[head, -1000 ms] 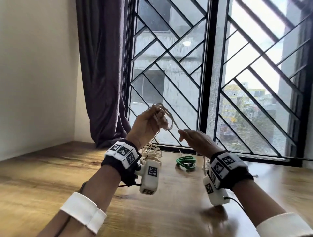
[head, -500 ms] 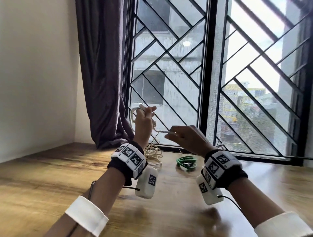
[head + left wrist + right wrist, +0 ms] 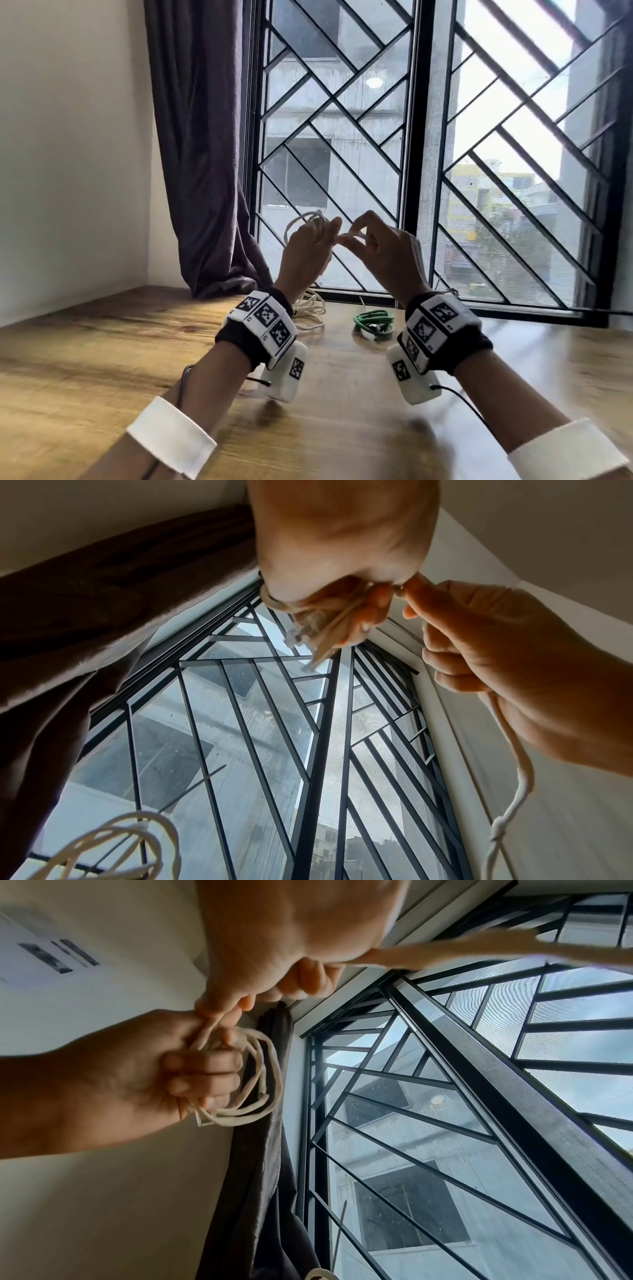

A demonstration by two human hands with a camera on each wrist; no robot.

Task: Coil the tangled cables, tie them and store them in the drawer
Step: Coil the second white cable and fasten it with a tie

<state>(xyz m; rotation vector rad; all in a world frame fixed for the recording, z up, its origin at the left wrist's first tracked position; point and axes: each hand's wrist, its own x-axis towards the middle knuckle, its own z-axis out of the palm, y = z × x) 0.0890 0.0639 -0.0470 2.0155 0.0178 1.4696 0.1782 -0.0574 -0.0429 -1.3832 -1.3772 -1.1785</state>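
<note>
White cord, soft and thin: the white cable (image 3: 260, 1080) is up in the air in front of the window, several loops gathered in my left hand (image 3: 306, 253), whose fingers are curled round the bundle. My right hand (image 3: 383, 253) pinches the free run of the same cable between thumb and forefinger, right against the left fingertips. The tail drops from the right palm; in the left-wrist view it hangs slack with a small knot or joint low down.

Step in hand, as I judge it: laying another turn onto the coil. To do it well, keep the left grip firm on the crossing point so the loops don't spring apart, feed each turn the same size as those already held, and let the cord run through the right pinch rather than dragging it. That knot on the tail may snag at the pinch; ease it through.

Around: a second loose heap of pale cable (image 3: 313, 305) on the wooden table (image 3: 102, 342) just beyond my left wrist, and a green cable (image 3: 373, 322) bundled near it. Dark curtain (image 3: 202, 154) at left, barred window (image 3: 342, 137) ahead. No drawer in any view, and no tie that I can see, so both remain to be found.
</note>
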